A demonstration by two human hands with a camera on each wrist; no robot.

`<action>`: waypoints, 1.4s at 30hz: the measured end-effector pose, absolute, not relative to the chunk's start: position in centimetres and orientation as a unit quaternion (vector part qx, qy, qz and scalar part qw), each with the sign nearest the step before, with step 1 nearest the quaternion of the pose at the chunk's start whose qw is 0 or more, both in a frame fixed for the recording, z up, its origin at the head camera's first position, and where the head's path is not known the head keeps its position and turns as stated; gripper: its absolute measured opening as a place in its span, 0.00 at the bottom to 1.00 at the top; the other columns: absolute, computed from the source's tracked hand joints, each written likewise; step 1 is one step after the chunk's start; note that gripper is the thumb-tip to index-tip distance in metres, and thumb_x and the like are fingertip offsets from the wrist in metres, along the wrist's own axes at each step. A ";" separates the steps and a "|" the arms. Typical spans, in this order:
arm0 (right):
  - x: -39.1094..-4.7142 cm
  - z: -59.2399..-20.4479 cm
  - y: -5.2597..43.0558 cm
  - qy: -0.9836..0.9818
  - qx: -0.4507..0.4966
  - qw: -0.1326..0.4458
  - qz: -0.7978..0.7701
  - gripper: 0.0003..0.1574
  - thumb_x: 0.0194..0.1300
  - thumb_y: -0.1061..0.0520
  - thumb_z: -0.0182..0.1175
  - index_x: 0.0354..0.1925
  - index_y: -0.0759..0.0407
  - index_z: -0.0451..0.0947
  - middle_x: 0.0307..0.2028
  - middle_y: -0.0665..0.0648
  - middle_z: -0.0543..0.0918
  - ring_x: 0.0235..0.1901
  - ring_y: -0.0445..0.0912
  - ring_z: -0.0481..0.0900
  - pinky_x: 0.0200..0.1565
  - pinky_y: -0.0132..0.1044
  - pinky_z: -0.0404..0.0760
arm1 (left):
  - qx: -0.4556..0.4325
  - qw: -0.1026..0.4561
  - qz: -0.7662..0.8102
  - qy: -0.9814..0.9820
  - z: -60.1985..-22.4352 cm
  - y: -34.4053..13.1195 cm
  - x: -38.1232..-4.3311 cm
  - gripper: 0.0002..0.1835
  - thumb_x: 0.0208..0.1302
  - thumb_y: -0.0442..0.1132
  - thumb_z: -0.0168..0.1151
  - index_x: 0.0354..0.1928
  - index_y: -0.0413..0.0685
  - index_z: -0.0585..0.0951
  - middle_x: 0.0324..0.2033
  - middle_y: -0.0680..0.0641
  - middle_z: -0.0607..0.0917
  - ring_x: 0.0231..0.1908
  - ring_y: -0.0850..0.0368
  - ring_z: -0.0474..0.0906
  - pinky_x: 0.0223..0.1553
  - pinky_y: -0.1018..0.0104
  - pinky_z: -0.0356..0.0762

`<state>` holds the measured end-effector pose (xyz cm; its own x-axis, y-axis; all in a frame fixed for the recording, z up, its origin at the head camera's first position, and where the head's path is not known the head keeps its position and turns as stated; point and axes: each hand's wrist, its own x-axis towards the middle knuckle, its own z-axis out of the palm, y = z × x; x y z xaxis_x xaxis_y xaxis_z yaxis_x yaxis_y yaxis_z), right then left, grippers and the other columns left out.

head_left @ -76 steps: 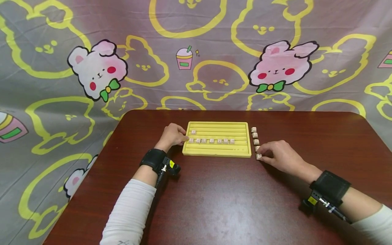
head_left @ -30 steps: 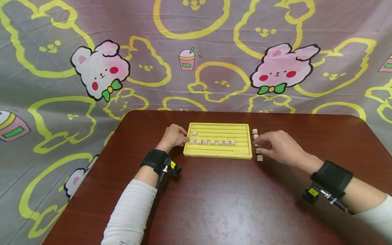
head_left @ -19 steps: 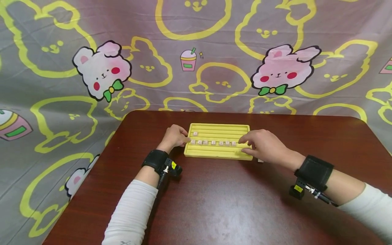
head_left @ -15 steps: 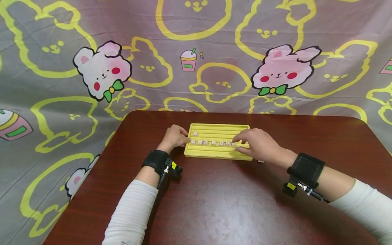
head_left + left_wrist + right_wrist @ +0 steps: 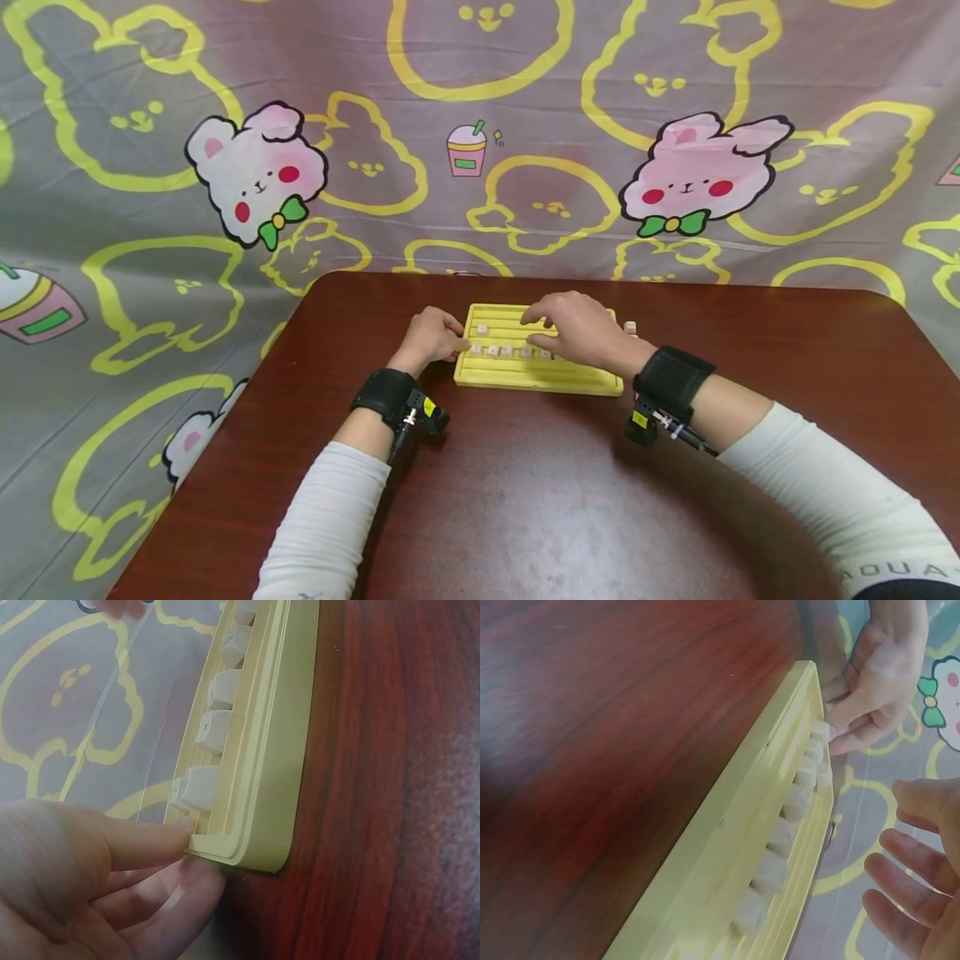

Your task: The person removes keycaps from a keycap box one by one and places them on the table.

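A shallow yellow ridged tray (image 5: 540, 386) lies on the table, a row of white keycaps (image 5: 507, 352) along one groove. One more keycap (image 5: 482, 330) sits alone in a groove farther back. At the tray's left end my left hand (image 5: 429, 340) pinches the rim, thumb on top and fingers underneath in the left wrist view. A letter X marks one keycap (image 5: 214, 731) there. My right hand (image 5: 581, 327) is over the right half of the tray, hiding part of the row. In the right wrist view its fingers (image 5: 907, 885) are spread, with nothing between them.
Right of the tray, a loose keycap (image 5: 630, 327) shows beside my right wrist, and the forearm covers the spot in front of it. The dark wooden table (image 5: 525, 500) reaches back to a patterned cloth (image 5: 420, 200).
My right hand has gone from the column of loose keycaps leftward over the tray, rising slightly toward its back. The left hand keeps its hold on the tray's left end.
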<state>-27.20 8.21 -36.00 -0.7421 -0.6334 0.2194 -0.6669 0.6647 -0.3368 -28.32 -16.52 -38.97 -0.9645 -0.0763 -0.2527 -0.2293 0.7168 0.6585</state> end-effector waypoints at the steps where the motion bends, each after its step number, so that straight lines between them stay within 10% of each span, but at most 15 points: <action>1: -27.4 -36.0 7.8 -0.913 0.354 0.040 0.199 0.19 0.62 0.52 0.69 0.51 0.55 0.84 0.47 0.55 0.88 0.44 0.49 0.85 0.46 0.44 0.84 | -0.084 0.104 0.367 0.921 -39.0 -16.5 -28.3 0.18 0.59 0.35 0.71 0.51 0.36 0.83 0.46 0.37 0.84 0.35 0.51 0.87 0.35 0.67 0.86; 42: -31.0 -38.2 0.4 -0.939 0.303 -0.003 0.162 0.20 0.66 0.47 0.65 0.54 0.53 0.83 0.50 0.53 0.87 0.50 0.48 0.84 0.50 0.42 0.84 | -0.078 0.097 0.348 0.929 -39.0 -16.7 -28.5 0.15 0.58 0.37 0.72 0.46 0.37 0.85 0.41 0.40 0.87 0.26 0.58 0.85 0.32 0.67 0.87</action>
